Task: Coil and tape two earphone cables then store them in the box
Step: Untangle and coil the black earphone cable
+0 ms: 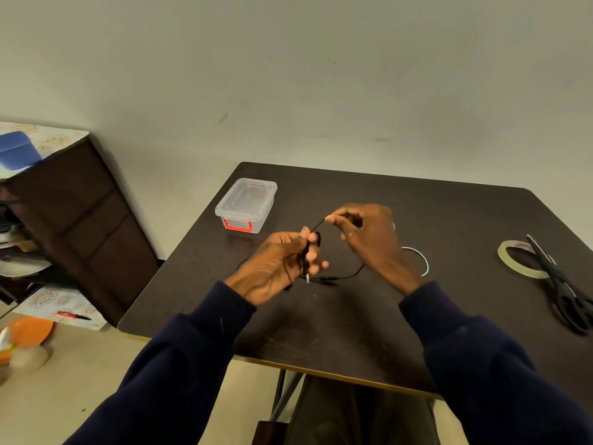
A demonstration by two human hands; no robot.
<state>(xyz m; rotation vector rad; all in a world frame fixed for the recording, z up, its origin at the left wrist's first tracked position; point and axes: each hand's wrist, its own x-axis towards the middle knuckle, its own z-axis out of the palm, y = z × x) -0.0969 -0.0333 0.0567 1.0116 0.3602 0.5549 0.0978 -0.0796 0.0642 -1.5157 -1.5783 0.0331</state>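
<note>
— What are your 2 hands doing?

— My left hand point(284, 261) is closed around the loops of the thin black earphone cable point(313, 248), keeping the coil from springing apart. My right hand point(369, 239) pinches the free strand taut just right of it, ready, I'd judge, for another wrap.

— And the rest?

— From the coil: the clear plastic box with the red latch point(245, 205) sits lidded to the far left; the white earphone cable point(418, 258) lies near on the right; the tape roll point(518, 258) and black scissors point(558, 284) wait far right on the dark wooden table point(353, 332).

— Any writing?

— None I can read.
</note>
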